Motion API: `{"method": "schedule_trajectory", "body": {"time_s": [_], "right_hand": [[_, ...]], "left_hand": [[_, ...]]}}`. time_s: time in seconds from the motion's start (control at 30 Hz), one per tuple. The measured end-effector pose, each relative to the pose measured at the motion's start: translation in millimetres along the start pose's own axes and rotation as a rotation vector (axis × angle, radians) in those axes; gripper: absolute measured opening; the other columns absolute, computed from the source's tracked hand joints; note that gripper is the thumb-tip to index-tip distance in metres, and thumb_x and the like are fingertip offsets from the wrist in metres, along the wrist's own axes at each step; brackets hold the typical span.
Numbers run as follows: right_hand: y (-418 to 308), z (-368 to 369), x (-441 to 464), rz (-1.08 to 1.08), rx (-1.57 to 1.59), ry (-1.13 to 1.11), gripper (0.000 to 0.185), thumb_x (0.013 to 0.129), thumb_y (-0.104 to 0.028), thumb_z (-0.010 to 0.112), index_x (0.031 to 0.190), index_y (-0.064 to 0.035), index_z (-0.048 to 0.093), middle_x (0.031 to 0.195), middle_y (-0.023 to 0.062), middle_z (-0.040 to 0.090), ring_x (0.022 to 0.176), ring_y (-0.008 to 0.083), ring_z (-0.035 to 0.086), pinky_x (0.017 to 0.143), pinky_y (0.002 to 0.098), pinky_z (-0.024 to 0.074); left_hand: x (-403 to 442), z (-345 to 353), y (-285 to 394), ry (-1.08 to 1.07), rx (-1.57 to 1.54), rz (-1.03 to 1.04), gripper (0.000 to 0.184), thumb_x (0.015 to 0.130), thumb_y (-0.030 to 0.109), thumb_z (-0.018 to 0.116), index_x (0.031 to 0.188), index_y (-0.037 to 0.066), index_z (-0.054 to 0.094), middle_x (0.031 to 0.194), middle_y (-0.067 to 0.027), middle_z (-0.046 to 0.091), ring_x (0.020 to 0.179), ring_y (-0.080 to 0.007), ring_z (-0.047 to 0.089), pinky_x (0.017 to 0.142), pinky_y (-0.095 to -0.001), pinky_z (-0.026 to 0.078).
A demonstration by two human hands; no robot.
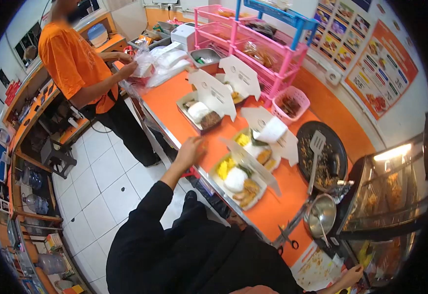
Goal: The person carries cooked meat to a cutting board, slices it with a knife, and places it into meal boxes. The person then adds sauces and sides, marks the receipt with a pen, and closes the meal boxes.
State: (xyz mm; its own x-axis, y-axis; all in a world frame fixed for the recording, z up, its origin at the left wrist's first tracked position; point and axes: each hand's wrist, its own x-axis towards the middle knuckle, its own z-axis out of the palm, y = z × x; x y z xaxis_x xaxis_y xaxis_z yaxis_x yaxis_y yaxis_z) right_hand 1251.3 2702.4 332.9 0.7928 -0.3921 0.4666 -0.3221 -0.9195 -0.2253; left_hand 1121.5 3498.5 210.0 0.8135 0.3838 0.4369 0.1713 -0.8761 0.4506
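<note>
Orange-shirted co-worker (77,63), partly cut off, holds bag (143,69). Left hand (191,151), blurred, over table (167,93) edge, fingers half curled; cannot tell if holding anything. Just right, four open meal boxes (216,95), print illegible. Right hand (353,276) near food case (383,183), fingers narrow, grip unclear. Poster (383,68) print too small to read.

Counter (285,213): smooth, slight sheen. Meal boxes (246,76): matt card. Bowl (325,208): shiny metal. Basket (283,115): pink plastic.
</note>
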Motion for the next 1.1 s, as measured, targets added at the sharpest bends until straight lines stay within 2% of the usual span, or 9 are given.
{"method": "schedule_trajectory", "body": {"time_s": [0.07,0.23,0.37,0.53,0.67,0.73,0.87,1.03,1.1], "right_hand": [[-92.0,-28.9,-13.1,-0.075,0.054,0.218,0.03,0.099,-0.021,0.047,0.116,-0.0001,0.061,0.121,0.0158,0.06,0.11,0.0316,0.057,0.092,0.039,0.044],[-377.5,-67.8,-68.4,-0.437,0.62,0.05,0.024,0.097,-0.018,0.052,0.113,-0.0028,0.062,0.108,0.0087,0.062,0.098,0.0191,0.059,0.083,0.0306,0.0449],[-526.5,-78.2,-116.1,-0.575,0.71,-0.185,0.019,0.093,-0.01,0.055,0.107,-0.0002,0.063,0.101,0.0083,0.062,0.091,0.0161,0.058,0.08,0.0293,0.0452],[-617.5,-71.0,-146.3,-0.836,0.794,-0.269,0.019,0.084,-0.001,0.06,0.102,0.0002,0.063,0.095,0.0119,0.061,0.088,0.021,0.059,0.079,0.0325,0.0469],[-642.3,-68.2,-145.7,-0.897,0.749,-0.322,0.026,0.08,-0.003,0.062,0.106,-0.0019,0.062,0.098,0.015,0.06,0.093,0.0285,0.059,0.083,0.036,0.047],[-656.2,-72.2,-147.2,-1.016,0.638,-0.168,0.034,0.078,-0.006,0.065,0.112,-0.004,0.06,0.105,0.0148,0.059,0.101,0.0308,0.056,0.09,0.0395,0.0442],[-689.0,-79.1,-163.8,-1.263,0.679,-0.083,0.058,0.074,-0.008,0.071,0.128,-0.0088,0.051,0.127,0.0153,0.052,0.121,0.0347,0.048,0.098,0.0455,0.0388],[-708.1,-91.4,-200.7,-1.487,0.544,0.125,0.049,0.079,-0.011,0.065,0.126,-0.008,0.052,0.128,0.0152,0.053,0.123,0.0316,0.048,0.099,0.0441,0.039],[-690.7,-81.1,-200.3,-1.346,0.528,-0.119,0.049,0.079,-0.011,0.06,0.127,-0.0097,0.051,0.123,0.0151,0.056,0.119,0.0303,0.051,0.095,0.0439,0.0409]], "left_hand": [[20.8,-14.7,-8.3,0.087,-0.097,0.013,0.033,0.08,0.016,0.067,0.11,0.003,0.06,0.105,-0.015,0.06,0.1,-0.0312,0.057,0.088,-0.0396,0.047],[135.9,-77.7,-113.1,0.519,-0.26,-0.275,0.021,0.085,0.013,0.063,0.105,0.007,0.061,0.1,-0.0133,0.06,0.097,-0.029,0.057,0.081,-0.0384,0.046],[239.4,-54.2,-238.6,0.176,0.129,0.03,0.027,0.083,0.013,0.064,0.11,0.01,0.062,0.111,-0.0074,0.061,0.105,-0.0275,0.056,0.087,-0.0403,0.045],[281.5,10.1,-319.6,-0.191,0.296,0.219,0.023,0.082,0.019,0.061,0.104,0.015,0.067,0.108,-0.0009,0.064,0.102,-0.0248,0.058,0.087,-0.0391,0.046],[268.3,2.4,-317.1,-0.132,0.41,0.36,0.011,0.083,0.018,0.058,0.087,0.01,0.065,0.088,-0.0062,0.062,0.085,-0.0266,0.059,0.076,-0.0394,0.048],[252.9,2.4,-335.6,0.095,0.348,0.164,0.011,0.083,0.015,0.059,0.088,0.007,0.064,0.087,-0.0094,0.062,0.081,-0.027,0.059,0.07,-0.0397,0.048],[233.9,-122.3,-161.0,0.553,0.157,0.075,0.011,0.08,0.005,0.065,0.09,0.002,0.063,0.081,-0.0091,0.06,0.074,-0.026,0.058,0.067,-0.0368,0.046],[209.3,-189.4,15.5,0.33,-0.233,0.402,0.018,0.07,0.002,0.073,0.087,0.003,0.066,0.075,-0.0076,0.061,0.069,-0.0246,0.058,0.063,-0.035,0.046],[198.0,-181.0,52.7,0.202,-0.432,0.512,0.022,0.068,0.002,0.074,0.089,0.003,0.067,0.076,-0.0074,0.061,0.069,-0.0243,0.058,0.063,-0.0345,0.047]]}}
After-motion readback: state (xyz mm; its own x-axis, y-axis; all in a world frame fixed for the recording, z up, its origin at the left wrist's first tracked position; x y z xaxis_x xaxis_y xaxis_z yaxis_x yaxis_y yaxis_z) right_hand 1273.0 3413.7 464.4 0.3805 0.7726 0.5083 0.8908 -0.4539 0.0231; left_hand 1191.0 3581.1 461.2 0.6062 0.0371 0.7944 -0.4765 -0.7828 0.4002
